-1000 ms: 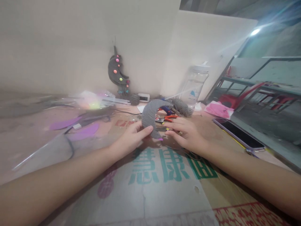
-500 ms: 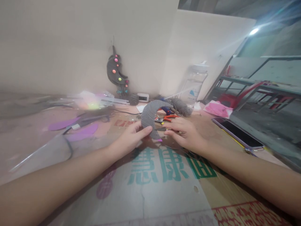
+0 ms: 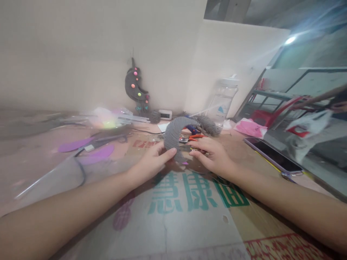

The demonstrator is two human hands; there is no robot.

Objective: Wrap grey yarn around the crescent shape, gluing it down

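Note:
A crescent shape wrapped in grey yarn (image 3: 175, 133) stands upright on a flattened cardboard sheet (image 3: 187, 216). My left hand (image 3: 151, 162) pinches its lower part from the left, thumb and forefinger closed on it. My right hand (image 3: 211, 153) is at the crescent's lower tip, fingers curled together; whatever they pinch is too small to make out. A small pink bit shows under the tip.
A finished grey crescent with coloured dots (image 3: 135, 86) hangs on the wall. Grey yarn (image 3: 207, 124), orange-handled pliers (image 3: 196, 137), a phone (image 3: 273, 157), a clear jug (image 3: 223, 101), purple cut-outs (image 3: 96, 154) and a pink bag (image 3: 251, 128) lie around. A person's hand with a white bag (image 3: 306, 133) is at right.
My hands and the crescent have hardly moved. A person's hand with a white plastic bag has come into view at the right edge.

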